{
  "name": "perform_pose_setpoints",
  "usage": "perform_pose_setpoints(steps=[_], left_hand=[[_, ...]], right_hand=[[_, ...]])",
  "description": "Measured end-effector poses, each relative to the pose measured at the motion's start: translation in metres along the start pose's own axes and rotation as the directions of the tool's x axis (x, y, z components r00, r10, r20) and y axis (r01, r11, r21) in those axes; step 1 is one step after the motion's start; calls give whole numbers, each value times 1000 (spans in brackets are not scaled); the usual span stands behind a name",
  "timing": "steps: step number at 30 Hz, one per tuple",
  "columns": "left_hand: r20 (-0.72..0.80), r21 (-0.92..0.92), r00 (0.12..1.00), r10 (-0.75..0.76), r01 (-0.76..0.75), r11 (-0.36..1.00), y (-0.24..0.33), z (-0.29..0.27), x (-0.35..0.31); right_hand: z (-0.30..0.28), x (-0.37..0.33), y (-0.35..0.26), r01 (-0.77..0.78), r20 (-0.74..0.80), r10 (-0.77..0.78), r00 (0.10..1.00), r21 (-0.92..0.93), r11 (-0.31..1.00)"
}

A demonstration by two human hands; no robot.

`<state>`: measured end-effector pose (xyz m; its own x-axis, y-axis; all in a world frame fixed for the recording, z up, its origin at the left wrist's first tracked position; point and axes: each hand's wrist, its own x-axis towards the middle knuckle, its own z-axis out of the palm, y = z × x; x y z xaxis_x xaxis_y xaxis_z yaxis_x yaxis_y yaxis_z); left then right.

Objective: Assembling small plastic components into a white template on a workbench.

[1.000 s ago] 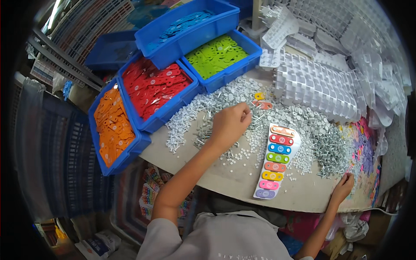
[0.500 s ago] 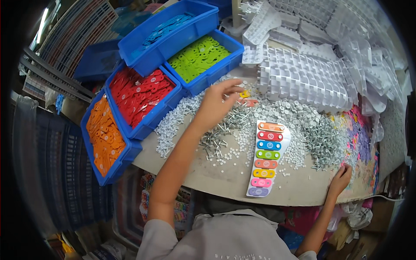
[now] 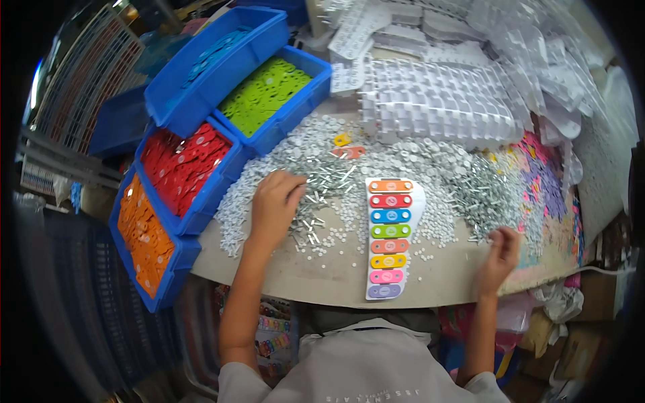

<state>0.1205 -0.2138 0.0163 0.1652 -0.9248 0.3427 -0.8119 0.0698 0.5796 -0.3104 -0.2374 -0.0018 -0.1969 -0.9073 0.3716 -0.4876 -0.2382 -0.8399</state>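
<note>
On the table before me lies a white plastic strip (image 3: 413,211) with a column of coloured oval link pieces (image 3: 390,246). Round white caps sit on the ends of the upper links; the lower ones show bare holes. My left hand (image 3: 274,201) is low over the heap of white plastic pegs (image 3: 235,215), at the edge of the metal pins (image 3: 322,176). Its fingers are curled together, and what they hold is hidden. To the right of the strip, beside another heap of metal pins (image 3: 480,195), my right hand (image 3: 498,258) has its fingertips pinched; anything in them is too small to make out.
Blue bins hold orange (image 3: 144,242), red (image 3: 188,168), green (image 3: 265,94) and blue pieces (image 3: 215,57) at the left. Clear-white moulded trays (image 3: 437,101) are stacked at the back. A yellow piece (image 3: 342,140) and a coral piece (image 3: 349,153) lie among white caps. Purple pieces (image 3: 552,195) lie far right.
My left hand has come back from beside the yellow and coral pieces to the peg heap. My right hand has lifted and moved inward, left from the table's right side. The view has shifted.
</note>
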Motion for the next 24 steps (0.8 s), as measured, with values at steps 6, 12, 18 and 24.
perform_pose_setpoints(steps=[6, 12, 18, 24], left_hand=[[-119, 134, 993, 14, 2, 991, 2, -7, 0], [-130, -49, 977, -171, 165, 985, 27, -5, -15], [22, -288, 998, -57, 61, 956, 68, 5, -36], [387, -705, 882, -269, 471, 530, 79, 29, -58]], right_hand=[[52, -15, -70, -497, 616, 237, 751, 292, 817], [68, -24, -69, -654, 785, 220, 578, 285, 701], [74, -26, -68, -654, 777, 258, 574, 245, 716], [73, -20, -66, -684, 765, 429, 480, 21, 729]])
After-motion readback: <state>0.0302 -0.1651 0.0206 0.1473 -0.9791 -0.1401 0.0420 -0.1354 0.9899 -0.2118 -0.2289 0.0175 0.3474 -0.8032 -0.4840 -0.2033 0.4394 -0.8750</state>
